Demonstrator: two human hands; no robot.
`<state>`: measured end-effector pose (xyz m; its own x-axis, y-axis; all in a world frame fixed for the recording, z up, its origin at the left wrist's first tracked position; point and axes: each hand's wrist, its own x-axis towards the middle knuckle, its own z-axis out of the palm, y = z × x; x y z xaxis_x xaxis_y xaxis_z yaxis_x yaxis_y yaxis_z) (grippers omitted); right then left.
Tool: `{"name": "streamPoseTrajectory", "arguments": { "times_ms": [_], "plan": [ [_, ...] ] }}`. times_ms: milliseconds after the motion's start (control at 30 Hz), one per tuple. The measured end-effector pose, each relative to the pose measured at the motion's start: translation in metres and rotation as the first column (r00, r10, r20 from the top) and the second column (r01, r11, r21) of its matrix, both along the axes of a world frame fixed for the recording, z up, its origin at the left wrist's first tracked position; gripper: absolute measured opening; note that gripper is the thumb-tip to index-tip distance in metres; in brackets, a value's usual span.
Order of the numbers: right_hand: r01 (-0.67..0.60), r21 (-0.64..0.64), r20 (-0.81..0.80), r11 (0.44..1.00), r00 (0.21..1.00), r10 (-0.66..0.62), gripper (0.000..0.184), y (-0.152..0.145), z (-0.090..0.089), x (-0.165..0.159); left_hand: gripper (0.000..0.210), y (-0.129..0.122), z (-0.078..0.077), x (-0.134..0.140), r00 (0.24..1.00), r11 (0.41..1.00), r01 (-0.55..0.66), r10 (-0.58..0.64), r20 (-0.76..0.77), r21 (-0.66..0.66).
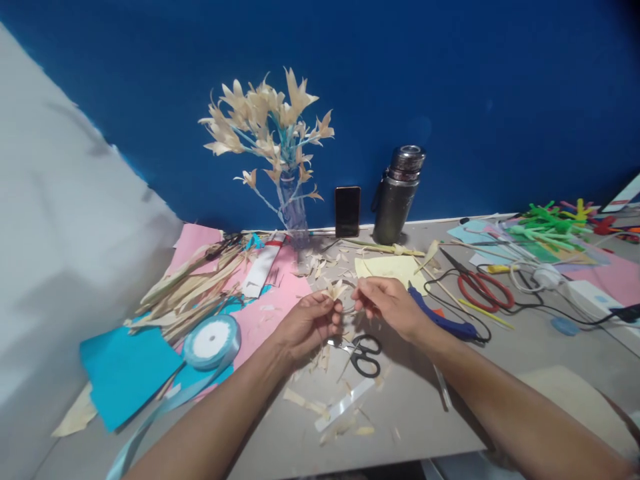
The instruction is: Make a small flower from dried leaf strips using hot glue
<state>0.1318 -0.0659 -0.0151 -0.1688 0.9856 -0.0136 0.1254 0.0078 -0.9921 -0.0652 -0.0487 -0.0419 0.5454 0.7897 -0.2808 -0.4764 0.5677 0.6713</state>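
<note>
Between the fingers of my left hand (316,321) is a small pale flower (335,289), cut from what looks like dried husk, its petals pointing up. My right hand (387,303) is close beside it, fingers pinched together; a thin curved strand shows between the two hands, and I cannot make out what the right fingertips hold. Just below lie black-handled scissors (367,356) among husk scraps. Behind, a clear vase (294,210) holds a bunch of similar husk flowers (270,110) on pale blue stems.
Dried husk strips (185,293), pink and blue paper and a light blue ribbon roll (212,340) lie left. A phone (347,211) and a thermos (399,195) stand by the wall. To the right are a blue glue gun (445,320), red-handled scissors (485,290), cables and a power strip (595,303).
</note>
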Motion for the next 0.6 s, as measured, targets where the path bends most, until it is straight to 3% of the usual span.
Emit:
{"name": "streamPoseTrajectory", "arguments": {
  "times_ms": [233, 367, 500, 600],
  "plan": [
    [-0.011, 0.001, 0.073, 1.000, 0.997, 0.010, 0.036, 0.003, -0.003, -0.001, 0.016, 0.000, 0.001, -0.001, 1.000, 1.000, -0.013, 0.013, 0.016, 0.000],
    [0.013, 0.081, 0.220, 0.997, 0.975, -0.030, 0.030, 0.003, 0.002, 0.002, 0.014, 0.003, -0.001, -0.002, 0.996, 0.996, -0.087, 0.087, 0.018, 0.017],
    [0.104, 0.194, 0.403, 0.976, 0.898, -0.176, 0.027, 0.008, 0.021, 0.015, 0.015, 0.011, -0.004, -0.005, 0.991, 0.990, -0.137, 0.137, 0.009, -0.021],
    [0.072, 0.200, 0.532, 0.977, 0.830, -0.170, 0.025, 0.024, 0.041, 0.025, 0.013, 0.016, -0.004, -0.007, 0.969, 0.968, -0.246, 0.248, 0.026, -0.050]
  ]
}}
